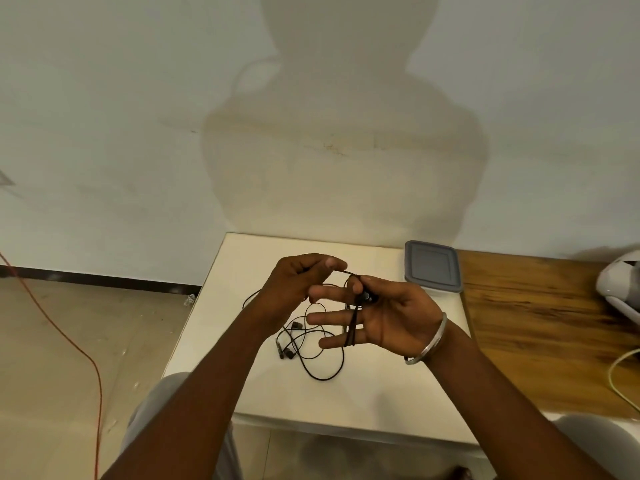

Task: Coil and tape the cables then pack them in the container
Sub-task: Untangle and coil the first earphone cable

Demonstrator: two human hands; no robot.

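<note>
Earphone cable (pixel 353 320), mid-coil above the tabletop (pixel 381 393).
Your right hand (pixel 384 317) was spread, cable looped round its fingers; your left hand (pixel 298 282) pinched the cable.

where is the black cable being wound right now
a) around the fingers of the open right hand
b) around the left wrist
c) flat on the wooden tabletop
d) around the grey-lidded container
a: the black cable loops across the spread fingers of the right hand, while the left hand pinches its strand and feeds it over; the rest trails loose on the white table, apart from the lidded container.
</note>
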